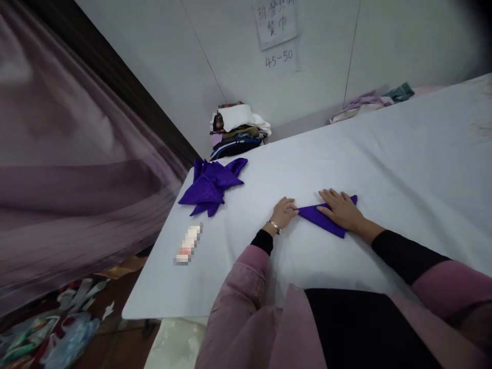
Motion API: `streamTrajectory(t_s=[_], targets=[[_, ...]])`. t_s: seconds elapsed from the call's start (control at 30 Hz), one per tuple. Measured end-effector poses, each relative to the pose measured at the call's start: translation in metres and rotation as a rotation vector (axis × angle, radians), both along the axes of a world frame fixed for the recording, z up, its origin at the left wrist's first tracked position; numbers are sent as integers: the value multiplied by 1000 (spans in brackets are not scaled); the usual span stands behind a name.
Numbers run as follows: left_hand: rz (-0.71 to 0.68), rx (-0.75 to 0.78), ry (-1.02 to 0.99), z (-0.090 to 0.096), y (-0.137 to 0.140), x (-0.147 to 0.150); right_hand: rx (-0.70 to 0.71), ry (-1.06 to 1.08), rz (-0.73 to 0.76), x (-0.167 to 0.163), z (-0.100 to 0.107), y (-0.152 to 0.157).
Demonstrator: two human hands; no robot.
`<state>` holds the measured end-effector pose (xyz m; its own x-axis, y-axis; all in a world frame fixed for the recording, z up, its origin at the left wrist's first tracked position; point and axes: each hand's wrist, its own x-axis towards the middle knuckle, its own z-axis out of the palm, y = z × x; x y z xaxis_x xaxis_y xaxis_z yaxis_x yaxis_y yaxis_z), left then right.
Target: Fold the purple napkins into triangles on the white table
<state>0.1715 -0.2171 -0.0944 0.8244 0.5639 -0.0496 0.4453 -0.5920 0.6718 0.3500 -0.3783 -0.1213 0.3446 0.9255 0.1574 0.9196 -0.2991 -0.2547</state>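
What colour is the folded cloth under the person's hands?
Purple; the folded cloth shows best in the head view.

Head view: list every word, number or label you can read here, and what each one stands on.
"45-50": handwritten on the lower paper sheet taped to the wall.
Handwritten Chinese characters on the upper paper sign: the lower line looks like "餐巾"; the top line is cut off and too blurred to read.
Small object on the white table: blurred out, nothing readable.
Purple napkin under the hands: no text.
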Motion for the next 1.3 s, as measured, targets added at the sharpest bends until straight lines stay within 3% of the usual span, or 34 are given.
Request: streamTrajectory(t_s=[0.23, 0.4, 0.73, 0.97, 1.17, 1.3], targets=[[-210, 88, 134, 9, 10, -5, -15, 12, -1, -1, 3, -1], [-264, 148, 168, 11, 10, -7, -15, 17, 6, -1, 4, -1], [-136, 226, 125, 2, -4, 0, -52, -38, 29, 1, -1, -1], [48, 423, 186, 20, -28, 14, -54, -39, 35, 1, -2, 2], [-218, 437, 89, 13, -75, 51, -25, -66, 73, -1, -1, 1], [-221, 378, 168, 0, -81, 59, -11, -19, 90, 3, -1, 1]])
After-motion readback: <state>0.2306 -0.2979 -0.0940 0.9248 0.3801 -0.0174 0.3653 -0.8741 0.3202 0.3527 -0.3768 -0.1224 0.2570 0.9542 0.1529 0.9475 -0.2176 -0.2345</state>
